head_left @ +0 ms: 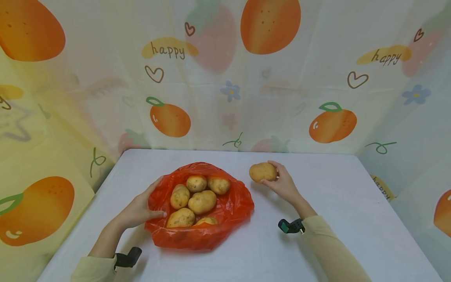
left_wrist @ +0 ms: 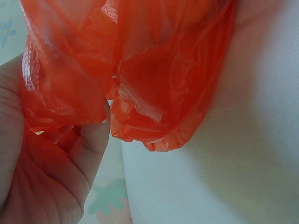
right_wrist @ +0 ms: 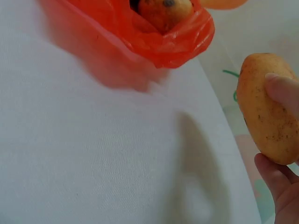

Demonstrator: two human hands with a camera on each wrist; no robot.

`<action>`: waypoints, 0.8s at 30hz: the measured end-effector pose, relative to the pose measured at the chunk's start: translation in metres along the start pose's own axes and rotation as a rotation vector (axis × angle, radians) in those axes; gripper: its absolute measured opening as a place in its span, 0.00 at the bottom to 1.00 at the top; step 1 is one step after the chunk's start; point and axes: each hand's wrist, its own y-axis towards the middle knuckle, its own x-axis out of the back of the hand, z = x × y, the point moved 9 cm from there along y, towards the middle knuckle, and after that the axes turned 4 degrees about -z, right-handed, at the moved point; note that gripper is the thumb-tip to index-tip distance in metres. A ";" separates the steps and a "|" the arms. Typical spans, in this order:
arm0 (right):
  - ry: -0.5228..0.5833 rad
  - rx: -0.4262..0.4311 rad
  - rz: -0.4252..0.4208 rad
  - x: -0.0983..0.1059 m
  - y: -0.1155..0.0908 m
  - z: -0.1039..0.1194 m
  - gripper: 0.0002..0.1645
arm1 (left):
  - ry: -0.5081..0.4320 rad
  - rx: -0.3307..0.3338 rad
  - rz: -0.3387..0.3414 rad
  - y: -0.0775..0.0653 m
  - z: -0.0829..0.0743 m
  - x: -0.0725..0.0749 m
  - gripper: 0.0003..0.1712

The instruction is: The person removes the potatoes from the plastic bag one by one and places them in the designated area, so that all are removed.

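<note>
Fruit-printed sheeting with oranges, hearts and the word "happy" hung behind and beside a white table [head_left: 317, 243]. Toward the table's far edge, right of its middle, the right hand [head_left: 286, 185] held a potato [head_left: 262, 172] just above the surface, the fingers curled over its right end and the thumb beneath; the right wrist view showed a fingertip [right_wrist: 282, 89] pressed on the skin and a shadow on the cloth under it. Just beside it, nearer the table's middle, an open red plastic bag [head_left: 232, 207] lay on the surface with six potatoes [head_left: 202, 201] piled inside, touching one another. The left hand [head_left: 141, 207] gripped the bag's left rim, fingers along the outside and the thumb [left_wrist: 93, 140] pinching a fold of red film, as the left wrist view showed close up. Both arms wore pale yellow sleeves [head_left: 327, 243], each with a small black camera mount at the wrist [head_left: 290, 226].
</note>
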 end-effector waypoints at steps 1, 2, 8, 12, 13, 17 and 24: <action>-0.005 -0.002 -0.003 0.001 0.001 -0.002 0.45 | 0.002 -0.001 -0.001 0.000 0.000 0.000 0.61; -0.008 -0.004 -0.009 0.001 0.002 -0.003 0.45 | 0.003 -0.002 -0.002 0.000 0.000 0.000 0.61; 0.015 -0.081 -0.040 0.006 0.007 -0.018 0.46 | 0.000 -0.008 -0.003 0.000 0.000 0.000 0.61; 0.021 -0.131 -0.050 0.008 0.008 -0.028 0.46 | -0.004 -0.010 0.000 0.000 0.000 0.000 0.61; 0.019 -0.144 -0.052 0.009 0.008 -0.031 0.46 | -0.005 -0.010 0.001 0.000 -0.001 0.000 0.61; 0.004 -0.167 -0.054 0.010 0.008 -0.039 0.46 | -0.005 -0.011 0.003 0.000 -0.002 0.000 0.61; -0.031 -0.221 -0.078 0.013 0.008 -0.056 0.46 | 0.002 -0.011 0.002 0.000 -0.004 0.001 0.61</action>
